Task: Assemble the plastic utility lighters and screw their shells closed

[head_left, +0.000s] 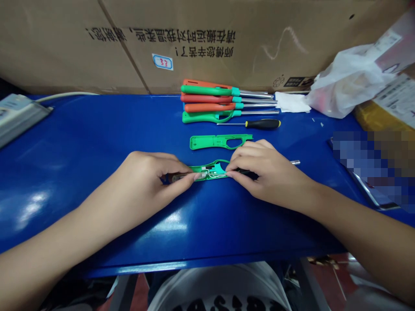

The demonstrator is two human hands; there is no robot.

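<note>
An opened green gas lighter (pixel 212 172) lies on the blue table, its inner side up, with white wires and small pale parts showing. My left hand (pixel 158 172) is closed at its left end, thumb and fingers pinching the housing and a greyish tube-like part. My right hand (pixel 262 168) pinches the lighter's right portion near the wires and trigger opening. A dark part shows under that hand, and a metal tip (pixel 295 163) sticks out to its right. Just beyond both hands rests the loose green half shell (pixel 220 141); the right knuckles overlap its right end.
A black-handled screwdriver (pixel 262 124) lies beyond the shell. Several orange and green lighters (pixel 210 98) are stacked behind it. A cardboard box (pixel 194 26) stands along the back. White tissue (pixel 293 103), a plastic bag (pixel 346 82) and a phone-like device (pixel 366 185) are at right.
</note>
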